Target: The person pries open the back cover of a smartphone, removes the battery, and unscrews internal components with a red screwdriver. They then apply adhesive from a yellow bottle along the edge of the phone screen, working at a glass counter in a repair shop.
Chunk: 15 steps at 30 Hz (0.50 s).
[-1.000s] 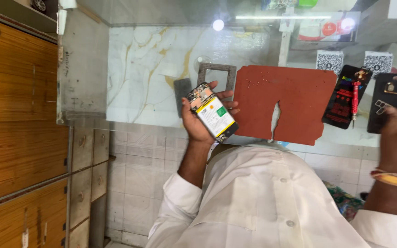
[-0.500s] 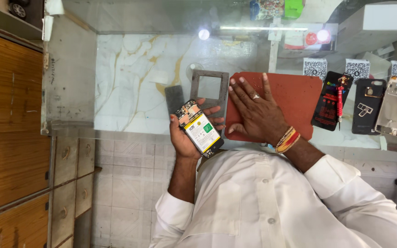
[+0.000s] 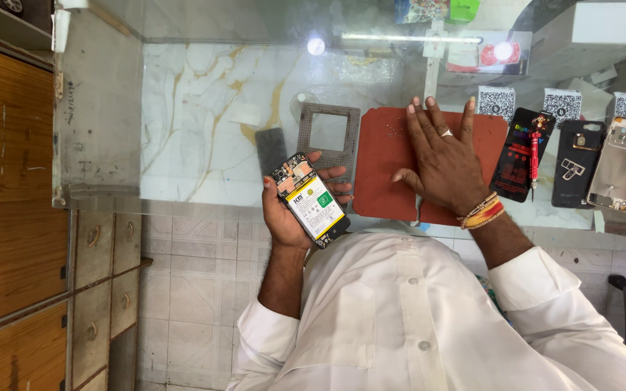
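Observation:
My left hand (image 3: 282,221) is shut on an opened phone (image 3: 310,200) with its back off, so the circuit board and a white and yellow battery show. I hold it tilted above the near edge of the glass counter (image 3: 204,108). My right hand (image 3: 445,165), with a ring and thread bracelets at the wrist, lies flat with spread fingers on a red work mat (image 3: 380,170). It holds nothing. A grey rectangular frame (image 3: 329,135) and a dark grey strip (image 3: 270,150) lie just beyond the phone.
Right of the mat lie a black card with a red screwdriver (image 3: 522,153), a black back cover (image 3: 577,164) and a silver phone housing (image 3: 621,164). Wooden drawers (image 3: 9,217) stand at the left. A white box (image 3: 592,36) sits at the far right.
My right hand came in from the far right and settled flat on the red mat, fingers now spread wider. My left hand keeps holding the opened phone.

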Each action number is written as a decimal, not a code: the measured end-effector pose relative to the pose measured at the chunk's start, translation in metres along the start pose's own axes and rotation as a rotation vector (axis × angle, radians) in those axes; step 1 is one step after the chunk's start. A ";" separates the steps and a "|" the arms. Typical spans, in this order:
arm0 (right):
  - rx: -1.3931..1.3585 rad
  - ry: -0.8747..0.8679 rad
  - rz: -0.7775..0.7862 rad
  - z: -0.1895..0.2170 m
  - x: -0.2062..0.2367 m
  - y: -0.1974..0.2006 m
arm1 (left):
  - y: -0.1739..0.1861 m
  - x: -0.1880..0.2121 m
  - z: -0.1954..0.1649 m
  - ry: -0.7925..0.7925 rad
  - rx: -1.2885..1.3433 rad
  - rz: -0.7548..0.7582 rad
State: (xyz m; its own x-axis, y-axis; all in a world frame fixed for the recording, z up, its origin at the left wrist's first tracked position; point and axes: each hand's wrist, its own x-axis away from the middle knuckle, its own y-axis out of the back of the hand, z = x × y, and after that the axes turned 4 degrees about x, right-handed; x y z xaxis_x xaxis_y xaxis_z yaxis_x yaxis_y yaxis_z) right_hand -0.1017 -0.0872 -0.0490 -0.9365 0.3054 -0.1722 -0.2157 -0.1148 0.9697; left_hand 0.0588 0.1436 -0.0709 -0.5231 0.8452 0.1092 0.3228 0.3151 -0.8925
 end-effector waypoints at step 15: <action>0.179 -0.037 0.063 0.009 0.025 0.006 | -0.006 0.010 0.000 -0.049 0.006 -0.038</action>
State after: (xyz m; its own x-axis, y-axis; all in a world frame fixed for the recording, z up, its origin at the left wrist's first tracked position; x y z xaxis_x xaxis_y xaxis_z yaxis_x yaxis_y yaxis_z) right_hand -0.1236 -0.0718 -0.0462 -0.9350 0.3381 -0.1072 -0.1018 0.0339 0.9942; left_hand 0.0519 0.1498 -0.0645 -0.5733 0.8103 0.1212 0.2977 0.3439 -0.8906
